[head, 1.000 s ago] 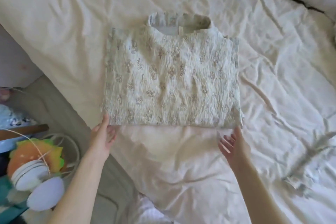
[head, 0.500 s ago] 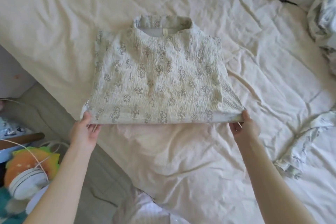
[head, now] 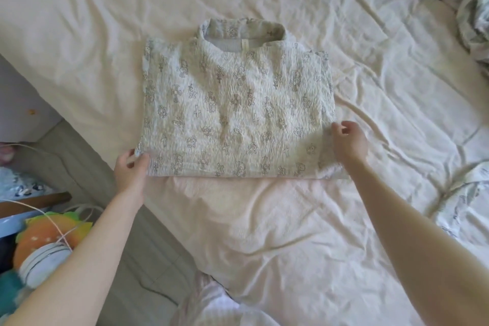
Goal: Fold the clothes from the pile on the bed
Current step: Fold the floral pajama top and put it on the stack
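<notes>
On the cream bedsheet (head: 264, 233), seen from the head camera, a folded printed top (head: 235, 114) lies flat near the middle of the bed, a pale crinkled garment covered in small cross and flower motifs. Its collar points away from the person, toward the far side of the bed, and its folded lower edge faces them; the folded shape is close to square, a little wider across than it is deep. The left hand (head: 131, 167) pinches the near left corner of the top, thumb on the fabric and fingers curled closed around the edge. The right hand (head: 349, 141) rests at the right edge near the lower corner, fingers loosely bent against the cloth; whether it actually has hold of the fabric cannot be told. More patterned clothes (head: 473, 21) sit bunched at the far right of the bed, well apart from the top. Beside the bed at lower left lies an orange plush toy (head: 42, 235).
</notes>
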The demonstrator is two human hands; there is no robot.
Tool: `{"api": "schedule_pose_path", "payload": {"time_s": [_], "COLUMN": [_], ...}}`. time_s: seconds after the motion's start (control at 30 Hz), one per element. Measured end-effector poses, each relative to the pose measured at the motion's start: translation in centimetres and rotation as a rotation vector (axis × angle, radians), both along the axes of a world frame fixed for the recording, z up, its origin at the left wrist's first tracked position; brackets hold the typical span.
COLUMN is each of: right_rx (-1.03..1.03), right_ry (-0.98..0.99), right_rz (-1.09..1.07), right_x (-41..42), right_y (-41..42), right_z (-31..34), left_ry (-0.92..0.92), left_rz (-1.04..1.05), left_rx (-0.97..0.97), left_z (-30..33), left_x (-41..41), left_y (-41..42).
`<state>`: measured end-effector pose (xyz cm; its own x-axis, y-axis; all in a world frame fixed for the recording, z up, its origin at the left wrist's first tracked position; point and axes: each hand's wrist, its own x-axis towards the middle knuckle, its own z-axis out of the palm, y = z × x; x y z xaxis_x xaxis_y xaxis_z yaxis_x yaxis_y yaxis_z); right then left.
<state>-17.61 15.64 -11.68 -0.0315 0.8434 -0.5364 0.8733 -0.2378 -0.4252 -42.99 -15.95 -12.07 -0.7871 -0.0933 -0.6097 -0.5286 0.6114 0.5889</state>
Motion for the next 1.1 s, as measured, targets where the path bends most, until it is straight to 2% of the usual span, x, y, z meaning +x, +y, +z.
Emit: {"api": "schedule_pose_path", "payload": {"time_s": [0.1,0.17,0.27,0.33,0.43,0.53,0.6,0.73,0.87,0.93,1.0,1.1], "right_rx": [-0.07,-0.1,-0.091,-0.01,0.089,0.069,0.02,-0.015,-0.054,-0.002,0.127,0.302], "right_ry": [0.043,0.078,0.158,0.21,0.408,0.532,0.509,0.341,0.238,0.281,0.413,0.356], "right_rz": [0.026,-0.054,-0.147,-0.197,-0.324,-0.484,-0.499,-0.447,-0.271,-0.332,-0.464,-0.51], "right_x": [-2.4,-4.2,-7.1,-8.3,-8.2,-6.4,-5.4,-6.1,-8.0,-8.9,-9.7,-9.4], "right_y": [2.3,4.1,6.4,7.4,9.1,10.4,10.8,10.6,10.5,10.9,11.5,12.0], "right_z": [-0.6,-1.1,-1.3,-1.1,-0.8,-0.8,-1.5,-2.6,-2.6,-2.4,-2.0,-1.5], "left_ry": [0.197,0.285,0.355,0.395,0.464,0.513,0.473,0.42,0.353,0.413,0.557,0.706], "left_rz": [-0.17,-0.229,-0.224,-0.229,-0.205,-0.149,-0.154,-0.25,-0.245,-0.284,-0.283,-0.258], "left_rx": [-0.116,-0.114,-0.049,-0.029,-0.08,-0.128,-0.133,-0.186,-0.05,-0.036,-0.038,-0.008], "left_z": [-0.3,-0.6,-1.0,-1.0,-0.7,-0.4,-0.7,-0.7,-0.2,0.3,0.8,1.3], "left_x": [-2.0,-3.9,-7.1,-9.2,-11.7,-12.9,-13.1,-13.2,-14.3,-14.9,-15.4,-15.4], "left_y": [2.9,5.5,9.3,11.2,12.3,11.5,10.9,11.5,12.6,13.2,13.6,13.9]}}
